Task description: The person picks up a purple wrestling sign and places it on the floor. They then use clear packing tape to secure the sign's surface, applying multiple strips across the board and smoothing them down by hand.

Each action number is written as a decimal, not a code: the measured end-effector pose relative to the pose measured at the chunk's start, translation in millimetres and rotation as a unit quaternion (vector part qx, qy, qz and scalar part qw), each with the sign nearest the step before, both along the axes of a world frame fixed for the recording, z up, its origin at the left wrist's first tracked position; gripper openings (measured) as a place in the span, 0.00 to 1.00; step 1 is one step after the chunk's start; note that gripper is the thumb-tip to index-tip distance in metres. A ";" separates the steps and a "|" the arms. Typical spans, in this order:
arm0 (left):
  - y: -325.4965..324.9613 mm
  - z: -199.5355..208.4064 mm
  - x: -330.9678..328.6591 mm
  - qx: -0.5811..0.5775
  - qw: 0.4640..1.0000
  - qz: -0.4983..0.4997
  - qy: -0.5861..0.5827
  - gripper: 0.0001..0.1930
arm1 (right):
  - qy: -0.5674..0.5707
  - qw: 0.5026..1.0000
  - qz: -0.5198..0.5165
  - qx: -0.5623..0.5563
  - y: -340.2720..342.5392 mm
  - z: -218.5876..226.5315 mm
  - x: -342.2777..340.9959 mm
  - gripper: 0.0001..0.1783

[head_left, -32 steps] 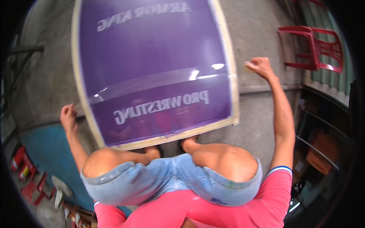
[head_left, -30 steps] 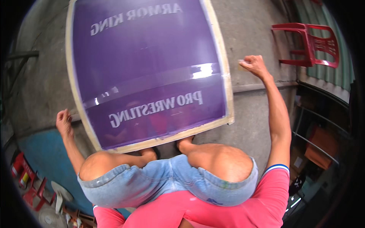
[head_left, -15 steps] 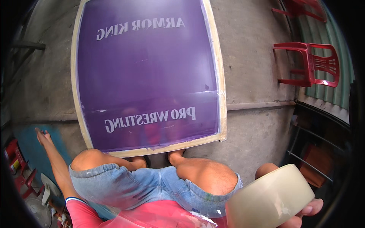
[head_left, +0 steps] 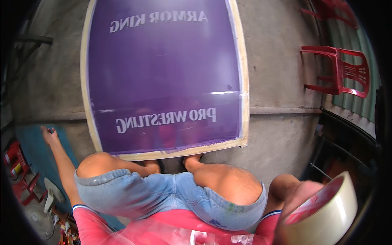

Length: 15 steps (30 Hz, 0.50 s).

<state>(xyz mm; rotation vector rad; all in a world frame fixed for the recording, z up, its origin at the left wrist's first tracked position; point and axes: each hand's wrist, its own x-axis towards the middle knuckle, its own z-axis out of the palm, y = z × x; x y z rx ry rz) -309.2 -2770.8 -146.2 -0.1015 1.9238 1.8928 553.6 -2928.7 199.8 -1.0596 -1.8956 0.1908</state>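
My right grip (head_left: 300, 197) clasps the roll (head_left: 332, 216), lower right; the screen (head_left: 165, 73) lies ahead-left, long axis pointing away. Left grip (head_left: 49, 135): nearer the screen; whether pinching, I cannot tell.

The panel (head_left: 163, 73) is coloured deep purple, marked with two rows of pale grey lettering (head_left: 166, 120) and edged by a beige frame (head_left: 244, 98). Cream is seen on the outside of the roll of tape (head_left: 335, 214), pinkish red inside. The pink shirt (head_left: 179, 218) is banded white and blue at its cuffs (head_left: 80, 207); the light blue shorts (head_left: 151, 198) are smudged with green and dark blue.
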 end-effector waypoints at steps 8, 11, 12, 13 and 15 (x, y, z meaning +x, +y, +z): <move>9.0 -0.7 73.8 0.036 0.998 -0.010 -0.050 0.22 | -0.188 0.952 -0.152 -0.186 -76.0 -213.4 -0.4 0.12; 10.0 5.0 66.3 0.039 0.998 -0.011 -0.052 0.21 | -0.223 0.945 -0.133 -0.197 -116.1 -264.0 -20.0 0.14; 11.6 7.3 64.7 0.040 0.998 -0.018 -0.050 0.20 | -0.212 0.945 -0.130 -0.215 -106.5 -251.1 -21.1 0.19; 13.5 10.2 63.2 0.042 0.998 -0.025 -0.048 0.20 | -0.164 0.949 -0.150 -0.223 -95.8 -235.9 -16.2 0.21; 19.5 6.9 82.5 0.047 0.997 -0.029 -0.051 0.19 | 0.035 0.953 -0.166 -0.252 -56.1 -171.6 -10.8 0.25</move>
